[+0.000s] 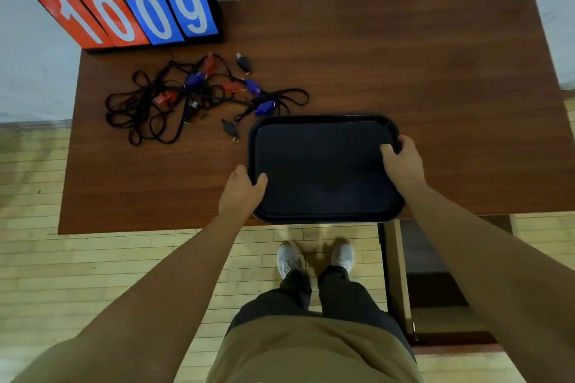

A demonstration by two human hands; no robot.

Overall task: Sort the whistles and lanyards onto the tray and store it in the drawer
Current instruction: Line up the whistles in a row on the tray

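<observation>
A black tray point(323, 165) with nothing on it rests at the near edge of the brown table point(435, 71). My left hand point(244, 190) grips its left rim and my right hand point(401, 162) grips its right rim. To the tray's upper left lies a tangle of black lanyards point(140, 109) mixed with several whistles: blue ones point(264, 107), red ones point(163, 98) and black ones point(243, 63). One black whistle point(229, 129) lies loose just left of the tray. The open drawer point(435, 283) sticks out under the table at the lower right.
A flip scoreboard point(124, 9) with red and blue cards showing 1009 stands at the table's far left corner. The floor is light wood planks point(93, 258). My feet in white shoes point(287, 260) stand just in front of the table.
</observation>
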